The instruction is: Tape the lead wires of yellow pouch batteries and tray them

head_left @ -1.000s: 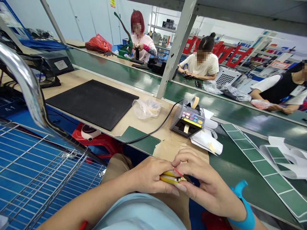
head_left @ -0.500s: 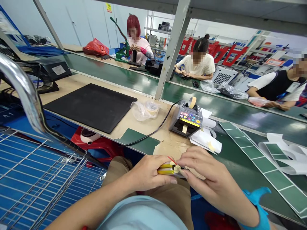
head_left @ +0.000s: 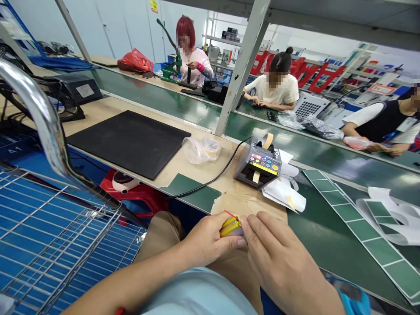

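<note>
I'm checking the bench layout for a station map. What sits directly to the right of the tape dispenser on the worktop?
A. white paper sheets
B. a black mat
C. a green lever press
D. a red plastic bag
A: white paper sheets lie against the right side of the tape dispenser, while the black mat lies well to its left on the worktop.

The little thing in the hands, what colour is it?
Yellow, with a thin red wire poking up, seen in the head view: the small part.
</note>
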The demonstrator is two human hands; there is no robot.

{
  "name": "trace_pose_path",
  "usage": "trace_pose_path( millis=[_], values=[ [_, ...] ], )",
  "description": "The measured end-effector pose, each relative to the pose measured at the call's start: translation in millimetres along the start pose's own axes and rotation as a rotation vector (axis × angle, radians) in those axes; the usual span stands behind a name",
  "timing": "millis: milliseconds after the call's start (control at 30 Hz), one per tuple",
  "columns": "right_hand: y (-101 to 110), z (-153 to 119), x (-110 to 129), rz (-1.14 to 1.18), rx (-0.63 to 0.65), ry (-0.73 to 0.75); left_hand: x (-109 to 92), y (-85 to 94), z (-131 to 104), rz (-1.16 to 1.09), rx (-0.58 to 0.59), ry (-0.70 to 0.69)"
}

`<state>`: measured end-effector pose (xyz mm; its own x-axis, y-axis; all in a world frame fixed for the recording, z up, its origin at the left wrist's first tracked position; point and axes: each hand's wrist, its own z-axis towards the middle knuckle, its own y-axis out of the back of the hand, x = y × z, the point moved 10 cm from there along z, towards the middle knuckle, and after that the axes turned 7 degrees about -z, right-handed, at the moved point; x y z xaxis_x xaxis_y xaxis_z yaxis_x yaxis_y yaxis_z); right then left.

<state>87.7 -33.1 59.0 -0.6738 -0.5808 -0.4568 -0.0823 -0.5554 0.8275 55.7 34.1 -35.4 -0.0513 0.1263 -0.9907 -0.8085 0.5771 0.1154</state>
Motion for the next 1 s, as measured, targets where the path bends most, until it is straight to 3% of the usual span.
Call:
trace_pose_path(
  millis=[167, 333, 433, 600, 767, 867, 1000],
  values=[
    [1.9, 2.3, -0.7, 0.016, -0.087, -0.025, 1.0, 2.8, 1.6, 0.015, -0.017, -0.034],
    [-6.9, 4.1, -45.1, 0.700, -0.032, -0.215, -14.3, 7.9, 5.7, 0.026, 0.068, -0.173],
    [-2.0, 2.0, -64.6, 0.835, -0.095, -0.310, -20.5, 11.7, 6.8, 0.025, 0.081, -0.209],
    [0.5, 9.1, -42.8, 0.747, -0.075, -0.229, -21.0, 13.6, 4.8, 0.076, 0.033, -0.247],
    [-1.3, 12.7, -32.3, 0.760, -0.113, -0.231, -32.3, 11.4, -0.6, 0.283, -0.033, -0.423],
    [-8.4, 11.7, -35.4, 0.918, -0.066, -0.241, -43.1, 9.6, -2.4, 0.373, -0.040, -0.507],
    [-20.0, 8.3, -48.9, 1.121, 0.032, -0.335, -48.3, 8.6, -0.4, 0.344, 0.028, -0.523]
  ],
)
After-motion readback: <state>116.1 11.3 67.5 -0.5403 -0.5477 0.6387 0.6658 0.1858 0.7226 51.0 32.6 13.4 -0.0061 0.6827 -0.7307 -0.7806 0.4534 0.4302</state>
